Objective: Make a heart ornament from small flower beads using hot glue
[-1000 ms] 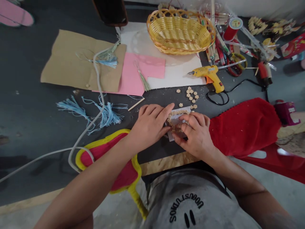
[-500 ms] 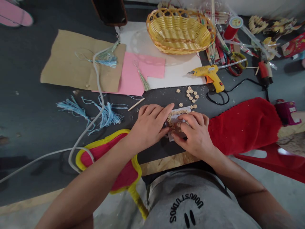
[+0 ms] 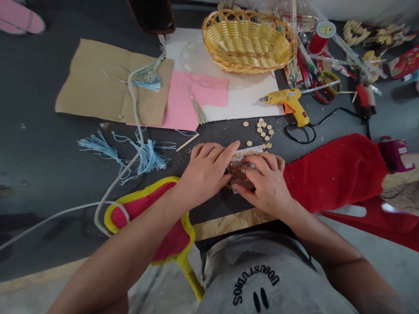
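Observation:
A small pale card (image 3: 257, 149), edged with tiny wooden flower-shaped pieces (image 3: 244, 154), lies on the dark table between my hands. My left hand (image 3: 207, 170) rests along its left side, index finger and thumb spread apart at the edge. Over the card's middle and right side, my right hand (image 3: 268, 185) bends its fingers down with the thumb low at the near edge. Whatever its fingertips grip is too small and covered to make out. Just beyond the card, several loose wooden flowers (image 3: 262, 124) lie on the table, some in a ring.
A yellow glue gun (image 3: 290, 102) lies beyond the flowers, near a woven basket (image 3: 248, 48). A red cloth (image 3: 337, 174) sits to the right. Blue tassels (image 3: 150, 159), a white cable (image 3: 135, 109) and a pink-and-yellow padded piece (image 3: 178, 218) are at left.
My right hand has shifted slightly left over the card, its fingertips now nearer the card's left part. My left hand stays in nearly the same place.

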Tool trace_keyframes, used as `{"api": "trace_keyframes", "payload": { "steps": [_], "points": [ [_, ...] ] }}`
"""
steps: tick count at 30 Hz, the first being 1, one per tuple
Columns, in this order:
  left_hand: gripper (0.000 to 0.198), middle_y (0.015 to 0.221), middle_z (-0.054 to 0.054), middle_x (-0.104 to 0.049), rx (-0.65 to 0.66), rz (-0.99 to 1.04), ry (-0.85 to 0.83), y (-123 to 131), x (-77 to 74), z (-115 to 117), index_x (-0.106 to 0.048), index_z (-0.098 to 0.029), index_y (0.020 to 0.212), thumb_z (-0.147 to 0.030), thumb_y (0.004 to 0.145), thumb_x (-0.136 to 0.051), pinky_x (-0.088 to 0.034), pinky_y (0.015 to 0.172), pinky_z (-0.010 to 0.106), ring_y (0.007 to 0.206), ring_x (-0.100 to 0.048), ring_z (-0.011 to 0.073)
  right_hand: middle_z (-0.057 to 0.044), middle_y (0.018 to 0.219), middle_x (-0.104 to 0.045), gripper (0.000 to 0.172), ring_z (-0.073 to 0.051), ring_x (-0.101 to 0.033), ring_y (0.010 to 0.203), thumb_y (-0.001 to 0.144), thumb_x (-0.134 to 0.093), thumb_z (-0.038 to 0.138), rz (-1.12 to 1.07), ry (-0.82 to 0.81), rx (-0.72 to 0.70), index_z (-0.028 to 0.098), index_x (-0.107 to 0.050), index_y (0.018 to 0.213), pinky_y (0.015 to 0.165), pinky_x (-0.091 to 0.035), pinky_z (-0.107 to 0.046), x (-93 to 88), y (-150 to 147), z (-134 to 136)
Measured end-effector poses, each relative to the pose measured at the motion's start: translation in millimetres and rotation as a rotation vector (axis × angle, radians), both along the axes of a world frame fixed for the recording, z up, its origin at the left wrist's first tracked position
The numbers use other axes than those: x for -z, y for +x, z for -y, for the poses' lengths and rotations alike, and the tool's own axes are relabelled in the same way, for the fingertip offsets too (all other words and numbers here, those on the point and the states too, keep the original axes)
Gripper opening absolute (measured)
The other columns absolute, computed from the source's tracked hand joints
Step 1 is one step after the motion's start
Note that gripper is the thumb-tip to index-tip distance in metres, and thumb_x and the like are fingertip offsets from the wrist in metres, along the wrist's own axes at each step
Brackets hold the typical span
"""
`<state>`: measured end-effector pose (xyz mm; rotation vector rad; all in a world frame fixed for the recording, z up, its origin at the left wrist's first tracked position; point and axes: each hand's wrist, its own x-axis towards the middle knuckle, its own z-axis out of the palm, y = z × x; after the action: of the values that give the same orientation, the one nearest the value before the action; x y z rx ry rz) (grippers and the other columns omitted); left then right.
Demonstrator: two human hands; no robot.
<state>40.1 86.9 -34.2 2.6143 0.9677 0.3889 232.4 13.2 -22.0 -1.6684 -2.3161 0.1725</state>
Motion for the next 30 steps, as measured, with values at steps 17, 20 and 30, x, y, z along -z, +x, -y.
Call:
{"api": "trace_keyframes", "payload": {
  "steps": [17,20,30],
  "points": [
    [0.06,0.118,0.014,-0.064,-0.01,0.034,-0.035,-2,2.8,-1,-0.036,-0.012,0.149,-0.037,0.096,-0.051,-0.038,0.094,0.048,0.113,-0.053,0.0325,-0.006,0.117,-0.068,0.026,-0.028,-0.05,0.115,0.092,-0.06,0.046,-0.036,0.051,0.003,0.021,-0.068,0.094,0.093,-0.034,-0.047,-3.5,7,5],
    [0.061,0.118,0.014,-0.065,0.0,0.052,-0.029,-3,4.0,-1,-0.037,-0.013,0.148,-0.047,0.098,-0.047,-0.038,0.093,0.047,0.113,-0.054,0.0323,-0.005,0.116,-0.068,0.022,-0.028,-0.05,0.115,0.091,-0.062,0.043,-0.042,0.066,0.005,0.022,-0.068,0.094,0.093,-0.034,-0.046,-3.2,9,8],
    [0.062,0.116,0.015,-0.066,0.003,0.036,0.041,-1,3.3,-1,-0.038,-0.009,0.146,-0.052,0.101,-0.037,-0.039,0.089,0.046,0.108,-0.056,0.0313,-0.005,0.116,-0.069,0.023,-0.029,-0.05,0.115,0.088,-0.067,0.044,-0.007,0.062,0.017,0.022,-0.068,0.094,0.093,-0.033,-0.046,0.6,7,9]
  ]
}}
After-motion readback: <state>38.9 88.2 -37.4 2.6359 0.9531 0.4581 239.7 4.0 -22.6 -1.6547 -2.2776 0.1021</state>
